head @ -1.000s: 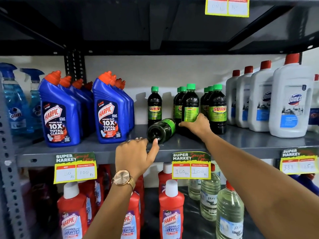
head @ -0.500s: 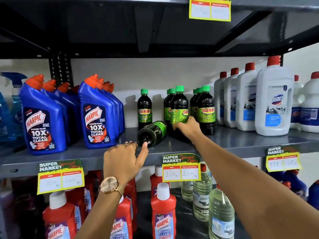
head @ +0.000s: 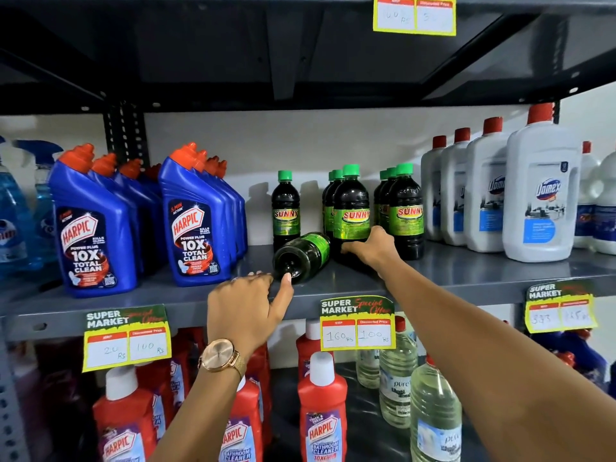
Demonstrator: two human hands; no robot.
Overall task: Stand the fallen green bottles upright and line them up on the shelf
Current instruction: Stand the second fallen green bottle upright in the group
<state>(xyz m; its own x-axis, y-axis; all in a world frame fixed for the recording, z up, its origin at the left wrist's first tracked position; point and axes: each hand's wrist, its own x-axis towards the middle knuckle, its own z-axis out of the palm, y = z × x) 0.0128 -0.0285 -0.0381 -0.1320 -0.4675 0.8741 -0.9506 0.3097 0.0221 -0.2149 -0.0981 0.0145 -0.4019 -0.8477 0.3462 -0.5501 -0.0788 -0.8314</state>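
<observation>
Shelf: a grey metal shelf (head: 466, 278) with bottles standing on it.
Fallen bottle: one dark green bottle (head: 305, 255) lies on its side near the front edge of the shelf, its round bottom facing out.
Standing green bottles: seven can be counted. One stands alone (head: 285, 208) toward the back. Three stand in a row (head: 350, 208) going back. Three more stand in a row (head: 406, 208) beside them.
Left hand: the left hand (head: 246, 308) is at the front edge, fingers loosely curled, thumb tip touching the bottom of the fallen bottle. It holds nothing.
Right hand: the right hand (head: 373, 246) is curled around the low part of the front bottle in the middle row, just beside the fallen one.
Blue bottles: two rows of blue bottles (head: 196, 228) stand toward the left end.
White bottles: a row of white bottles (head: 540, 195) stands toward the right end.
Price tags: three yellow tags (head: 357, 325) hang on the front edge.
Watch: one gold watch (head: 221, 356) on the left wrist.
</observation>
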